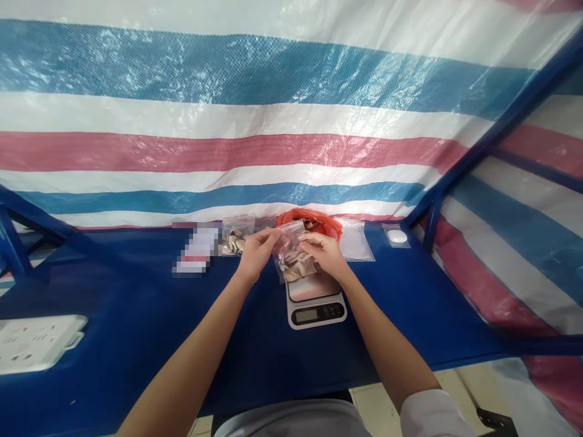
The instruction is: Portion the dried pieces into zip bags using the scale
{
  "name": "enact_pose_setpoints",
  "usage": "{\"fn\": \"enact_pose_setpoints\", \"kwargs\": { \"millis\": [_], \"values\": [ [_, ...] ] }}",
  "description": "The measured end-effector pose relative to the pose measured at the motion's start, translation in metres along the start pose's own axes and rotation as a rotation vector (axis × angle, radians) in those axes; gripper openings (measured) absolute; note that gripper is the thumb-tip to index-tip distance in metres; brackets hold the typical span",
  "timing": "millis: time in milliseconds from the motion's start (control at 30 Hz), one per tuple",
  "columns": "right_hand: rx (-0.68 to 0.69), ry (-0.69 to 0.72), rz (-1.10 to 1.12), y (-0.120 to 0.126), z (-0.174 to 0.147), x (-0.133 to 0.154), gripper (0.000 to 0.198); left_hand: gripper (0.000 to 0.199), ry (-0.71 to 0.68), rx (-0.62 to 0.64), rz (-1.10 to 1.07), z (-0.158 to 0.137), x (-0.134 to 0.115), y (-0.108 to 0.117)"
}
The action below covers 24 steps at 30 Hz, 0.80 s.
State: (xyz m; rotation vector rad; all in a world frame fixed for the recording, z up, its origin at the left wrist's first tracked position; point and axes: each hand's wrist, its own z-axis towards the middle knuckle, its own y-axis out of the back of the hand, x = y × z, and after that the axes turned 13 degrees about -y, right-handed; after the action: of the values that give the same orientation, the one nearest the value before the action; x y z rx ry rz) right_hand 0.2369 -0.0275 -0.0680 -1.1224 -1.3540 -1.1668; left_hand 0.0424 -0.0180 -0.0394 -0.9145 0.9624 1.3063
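A blue surface (136,315) is backed by a striped sheet (250,67) in white, blue and red. At the right, the sheet is crossed by a blue frame (496,133). A power strip (39,343) is seen near the left edge. A second bag (233,241), clear and partly filled with pale pieces, is placed just beyond the left hand (257,249). Behind the right hand (325,252), a red bag (334,227) is partly hidden. To its right, clear sleeves (357,243) are laid flat, and a packet (398,236) with a white disc is set farther along. The plate of the scale (316,309) is partly covered from view by the held bag (291,261).

A patch (198,249) left of the second bag is pixelated, so any print there cannot be read. The button marks on the scale are too small to be made out.

The held bag is clear and creased, with beige and brown pieces gathered low in it. It is held upright between both hands, over the far part of the scale; contact with the plate cannot be determined. Its upper left is pinched by the left fingers, its right side by the right fingers.
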Motion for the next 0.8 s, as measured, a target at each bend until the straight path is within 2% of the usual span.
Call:
{"fn": "enact_pose_setpoints", "kwargs": {
  "millis": [133,233,367,467,567,800],
  "values": [
    [-0.049,-0.021,0.05,-0.007,0.018,0.009,0.028,0.052,-0.119,0.045,0.271,0.01,-0.003,0.03],
    [-0.052,0.001,0.058,-0.014,0.036,0.016,0.026,0.038,-0.325,0.018,0.599,0.018,-0.003,0.06],
    [-0.035,0.028,0.037,-0.031,0.062,0.023,0.023,0.033,-0.516,0.124,0.879,0.023,0.007,0.093],
    [-0.004,-0.019,0.048,-0.047,0.077,0.026,0.023,0.034,-0.55,0.226,0.985,0.021,0.019,0.108],
    [-0.003,-0.083,-0.015,-0.061,0.085,0.028,0.015,0.035,-0.559,0.293,1.054,0.018,0.029,0.116],
    [-0.159,-0.056,-0.497,-0.076,0.083,0.036,0.02,0.042,-0.567,0.4,1.156,0.012,0.038,0.121]
  ]
}}
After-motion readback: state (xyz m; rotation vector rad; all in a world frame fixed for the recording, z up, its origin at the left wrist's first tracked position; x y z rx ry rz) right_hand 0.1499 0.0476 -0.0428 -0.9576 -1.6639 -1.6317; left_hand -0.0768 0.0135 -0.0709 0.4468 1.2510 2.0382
